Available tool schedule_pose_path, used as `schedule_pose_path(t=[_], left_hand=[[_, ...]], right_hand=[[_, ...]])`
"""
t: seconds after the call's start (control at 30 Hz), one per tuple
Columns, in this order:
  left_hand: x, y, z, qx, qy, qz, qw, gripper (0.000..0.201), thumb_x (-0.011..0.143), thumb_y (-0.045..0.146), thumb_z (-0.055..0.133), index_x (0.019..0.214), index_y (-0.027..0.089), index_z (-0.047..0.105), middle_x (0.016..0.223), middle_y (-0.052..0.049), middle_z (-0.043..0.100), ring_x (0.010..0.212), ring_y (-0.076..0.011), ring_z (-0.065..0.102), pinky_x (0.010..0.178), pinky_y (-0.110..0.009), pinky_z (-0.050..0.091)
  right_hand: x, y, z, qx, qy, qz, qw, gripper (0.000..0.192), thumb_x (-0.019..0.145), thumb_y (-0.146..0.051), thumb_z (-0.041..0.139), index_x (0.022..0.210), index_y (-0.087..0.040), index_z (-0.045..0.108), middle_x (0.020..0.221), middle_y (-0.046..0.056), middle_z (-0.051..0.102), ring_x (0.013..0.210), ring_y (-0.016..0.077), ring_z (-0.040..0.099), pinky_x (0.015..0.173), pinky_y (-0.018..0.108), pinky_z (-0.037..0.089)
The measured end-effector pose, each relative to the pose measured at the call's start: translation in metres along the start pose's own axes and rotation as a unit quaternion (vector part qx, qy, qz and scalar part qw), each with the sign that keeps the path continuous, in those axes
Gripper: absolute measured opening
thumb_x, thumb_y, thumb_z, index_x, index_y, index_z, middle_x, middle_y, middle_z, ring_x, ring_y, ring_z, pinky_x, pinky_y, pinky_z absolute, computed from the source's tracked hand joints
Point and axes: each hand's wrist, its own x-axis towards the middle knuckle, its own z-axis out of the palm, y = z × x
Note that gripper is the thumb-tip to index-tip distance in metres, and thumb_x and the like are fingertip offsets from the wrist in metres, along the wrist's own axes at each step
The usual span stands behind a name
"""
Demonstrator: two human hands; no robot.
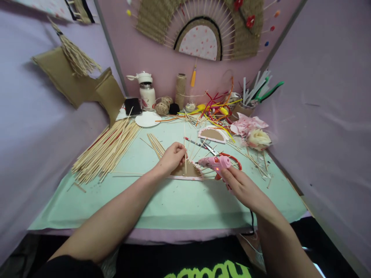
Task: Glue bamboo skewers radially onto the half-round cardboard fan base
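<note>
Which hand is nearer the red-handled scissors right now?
Right. The right hand, holding the pink glue gun, sits just below the red-handled scissors. The left hand pinches a stick farther to their left.

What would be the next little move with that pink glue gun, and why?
Probably to bring the pink glue gun in the right hand slightly left, to the foot of the thin wooden stick. The left hand pinches that stick upright on the brown cardboard half-circle, and the nozzle already points there.

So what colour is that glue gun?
Pink. The glue gun in the right hand shows best in the head view.
</note>
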Motion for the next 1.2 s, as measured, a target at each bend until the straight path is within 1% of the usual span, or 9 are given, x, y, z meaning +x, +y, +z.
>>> schedule_pose_path(t=[0.13,0.3,0.63,0.87,1.2], left_hand=[[0.0,-0.001,0.0,0.017,-0.001,-0.003,1.0,0.013,0.092,0.012,0.049,0.082,0.02,0.05,0.06,0.006,0.059,0.044,-0.0044,0.048,0.046,-0.015,0.037],[0.001,-0.001,-0.002,0.019,-0.007,-0.002,1.0,0.013,0.092,0.012,0.049,0.081,0.02,0.05,0.062,0.006,0.06,0.044,-0.0044,0.048,0.047,-0.016,0.038],[0.0,0.0,-0.001,-0.005,-0.001,0.0,1.0,0.013,0.089,0.012,0.054,0.079,0.019,0.05,0.062,0.005,0.06,0.044,-0.0047,0.048,0.046,-0.016,0.037],[0.0,0.001,-0.001,0.004,-0.002,-0.005,1.0,0.012,0.091,0.012,0.05,0.081,0.019,0.05,0.062,0.006,0.06,0.044,-0.0046,0.047,0.047,-0.016,0.037],[0.0,-0.001,-0.001,0.006,-0.004,-0.008,1.0,0.011,0.091,0.014,0.051,0.082,0.02,0.05,0.061,0.006,0.059,0.042,-0.0046,0.046,0.047,-0.016,0.037]], right_hand=[[0.004,0.0,0.003,-0.019,-0.013,0.002,1.0,0.053,0.095,-0.064,0.034,0.082,-0.021,0.062,0.07,0.004,0.06,0.072,0.0211,0.057,0.072,0.034,0.047],[0.008,0.0,0.005,-0.037,-0.027,0.004,0.999,0.053,0.094,-0.064,0.034,0.08,-0.021,0.061,0.07,0.004,0.06,0.07,0.0208,0.057,0.071,0.034,0.045],[0.011,-0.001,0.007,-0.046,-0.02,-0.01,0.999,0.052,0.095,-0.064,0.033,0.078,-0.022,0.059,0.069,0.003,0.058,0.069,0.02,0.055,0.069,0.032,0.044],[0.012,-0.003,0.008,-0.062,-0.028,-0.012,0.998,0.051,0.095,-0.062,0.031,0.075,-0.022,0.055,0.076,0.005,0.06,0.072,0.0203,0.055,0.07,0.033,0.045],[0.012,-0.004,0.008,-0.048,-0.03,-0.007,0.998,0.053,0.095,-0.064,0.033,0.075,-0.022,0.058,0.074,0.005,0.062,0.071,0.0205,0.057,0.07,0.034,0.046]])
